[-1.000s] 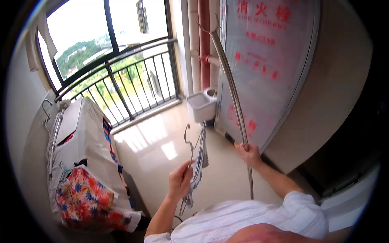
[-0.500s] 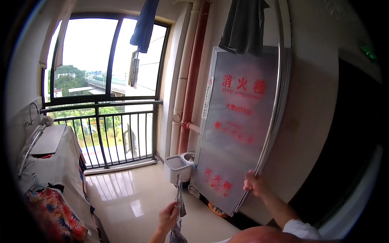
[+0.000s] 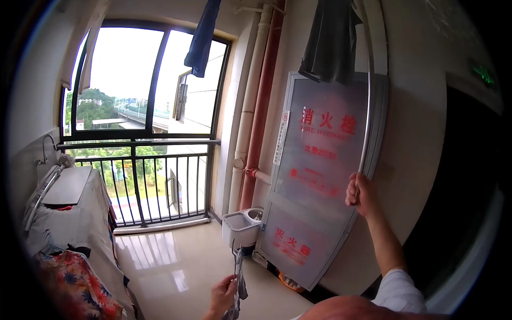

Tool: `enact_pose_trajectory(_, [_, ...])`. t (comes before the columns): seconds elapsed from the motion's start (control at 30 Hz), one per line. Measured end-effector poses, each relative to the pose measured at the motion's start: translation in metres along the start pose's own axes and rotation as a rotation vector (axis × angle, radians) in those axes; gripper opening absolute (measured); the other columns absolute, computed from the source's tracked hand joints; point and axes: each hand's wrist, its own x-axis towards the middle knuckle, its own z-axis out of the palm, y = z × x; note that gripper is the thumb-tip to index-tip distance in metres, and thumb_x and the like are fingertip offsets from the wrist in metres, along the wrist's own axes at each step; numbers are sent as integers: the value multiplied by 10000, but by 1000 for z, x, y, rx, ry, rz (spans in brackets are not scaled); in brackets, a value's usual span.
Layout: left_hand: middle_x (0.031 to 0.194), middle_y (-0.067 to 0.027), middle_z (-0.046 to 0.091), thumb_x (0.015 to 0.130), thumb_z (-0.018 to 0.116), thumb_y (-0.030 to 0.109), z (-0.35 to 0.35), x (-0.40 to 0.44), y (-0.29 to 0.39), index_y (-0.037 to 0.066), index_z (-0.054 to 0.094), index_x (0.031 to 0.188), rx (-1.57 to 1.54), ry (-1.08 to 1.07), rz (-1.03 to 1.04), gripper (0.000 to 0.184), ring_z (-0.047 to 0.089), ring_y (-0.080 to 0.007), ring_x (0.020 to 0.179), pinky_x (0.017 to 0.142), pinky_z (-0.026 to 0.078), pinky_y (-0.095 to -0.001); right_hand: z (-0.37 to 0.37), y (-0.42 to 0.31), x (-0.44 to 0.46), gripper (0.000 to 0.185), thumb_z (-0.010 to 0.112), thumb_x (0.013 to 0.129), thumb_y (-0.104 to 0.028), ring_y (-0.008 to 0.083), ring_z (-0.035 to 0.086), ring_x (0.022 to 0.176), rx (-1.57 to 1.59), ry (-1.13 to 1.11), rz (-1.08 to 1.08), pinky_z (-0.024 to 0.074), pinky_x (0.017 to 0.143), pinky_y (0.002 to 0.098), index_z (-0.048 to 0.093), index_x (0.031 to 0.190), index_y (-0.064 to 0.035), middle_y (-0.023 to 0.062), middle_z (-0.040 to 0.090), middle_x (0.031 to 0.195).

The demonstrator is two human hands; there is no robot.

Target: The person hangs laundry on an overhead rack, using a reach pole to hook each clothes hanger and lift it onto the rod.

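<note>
My right hand (image 3: pixel 361 196) is wrapped round the lower part of a long metal pole (image 3: pixel 369 106), which rises steeply in front of the fire hydrant cabinet (image 3: pixel 320 176). The pole's top is close to a dark grey garment (image 3: pixel 332 42) hanging overhead; whether they touch is unclear. Low in the middle, my left hand (image 3: pixel 224 292) is closed on a hanger (image 3: pixel 236 261) with a greyish cloth item (image 3: pixel 242 288) hanging from it. A blue garment (image 3: pixel 202 40) hangs near the window.
On the left stands a covered surface (image 3: pixel 80 224) with a flat board (image 3: pixel 68 185) and a floral cloth (image 3: pixel 74 282). A mop bucket (image 3: pixel 241 229) sits beside the pipes (image 3: pixel 261 106). Behind are a railing (image 3: pixel 138 181) and a window (image 3: pixel 120 69).
The view has tilted up, bringing the hanging garments into sight. My right hand has raised the pole, so its top is now high among them. My left hand still holds the hanger, low down.
</note>
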Motion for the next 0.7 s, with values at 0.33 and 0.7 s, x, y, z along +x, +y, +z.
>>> enact_pose_trajectory(0.33, [584,45,418,845,476,46,-22,-5,-4,-51,555,977,-10,73,-32,182,372,-29,497,441,304,-179,-9,-29,121,251,486,873,-290,113,549,509,-288,275,-215,412,351,222,493,884,-40,36,535,650])
enact_pose_trajectory(0.7, [604,32,458,837,495,57,-4,10,0,-44,562,978,-125,216,5,185,404,-36,513,454,323,-181,-58,-9,228,178,543,836,-187,134,555,441,-765,619,-370,416,319,253,525,854,-11,47,558,608])
